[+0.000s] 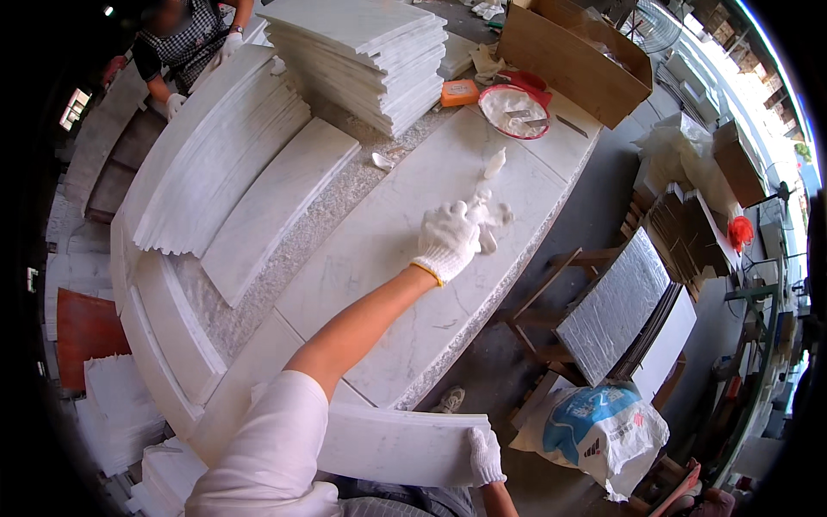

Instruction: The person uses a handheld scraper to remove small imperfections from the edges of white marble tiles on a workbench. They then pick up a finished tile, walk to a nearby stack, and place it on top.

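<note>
One left hand [448, 233] far forward, right hand [487, 457] low on slab [396, 444].

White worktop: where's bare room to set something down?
Between the left forearm and the right edge of the worktop, and between the left hand and the gritty strip. The far end is crowded: red-rimmed bowl, orange box, cardboard carton.
</note>
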{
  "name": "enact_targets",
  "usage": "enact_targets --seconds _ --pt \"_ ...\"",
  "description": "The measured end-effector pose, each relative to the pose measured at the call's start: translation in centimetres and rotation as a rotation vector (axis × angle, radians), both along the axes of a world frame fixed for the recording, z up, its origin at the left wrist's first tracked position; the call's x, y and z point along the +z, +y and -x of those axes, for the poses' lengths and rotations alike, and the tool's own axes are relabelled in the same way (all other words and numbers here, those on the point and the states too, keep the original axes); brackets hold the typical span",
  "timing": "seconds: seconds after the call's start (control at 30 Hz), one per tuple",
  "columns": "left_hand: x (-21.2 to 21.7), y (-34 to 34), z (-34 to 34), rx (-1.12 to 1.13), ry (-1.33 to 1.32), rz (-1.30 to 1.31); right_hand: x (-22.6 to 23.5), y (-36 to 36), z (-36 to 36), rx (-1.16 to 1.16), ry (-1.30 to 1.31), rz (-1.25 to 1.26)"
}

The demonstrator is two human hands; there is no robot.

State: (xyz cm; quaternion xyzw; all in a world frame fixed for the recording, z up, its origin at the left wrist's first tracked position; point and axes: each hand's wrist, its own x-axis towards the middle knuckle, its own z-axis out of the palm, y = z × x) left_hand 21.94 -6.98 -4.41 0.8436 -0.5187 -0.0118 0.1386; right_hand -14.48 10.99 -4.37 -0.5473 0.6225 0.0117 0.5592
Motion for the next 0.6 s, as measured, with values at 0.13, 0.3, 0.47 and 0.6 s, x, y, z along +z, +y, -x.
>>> enact_targets --seconds 0.13,0.3,0.47,0.6 --pt "-1.4 6.0 1.6 -0.282 -0.095 -0.123 -0.3 0.1 0.0 -0.016 -0.014 -0.012" --pt "-1.3 20.4 3.9 -0.814 0.068 -0.003 -0.7 0.3 0.3 -0.023 -0.008 -0.016" --pt "2.2 30.0 -4.1 -0.806 0.105 -0.393 -0.4 0.0 0.0 0.017 -0.05 -0.026" --pt "0.8 27.9 -6.9 -0.155 -0.162 -0.284 0.0 -0.3 -0.3 -0.01 -0.028 -0.055"
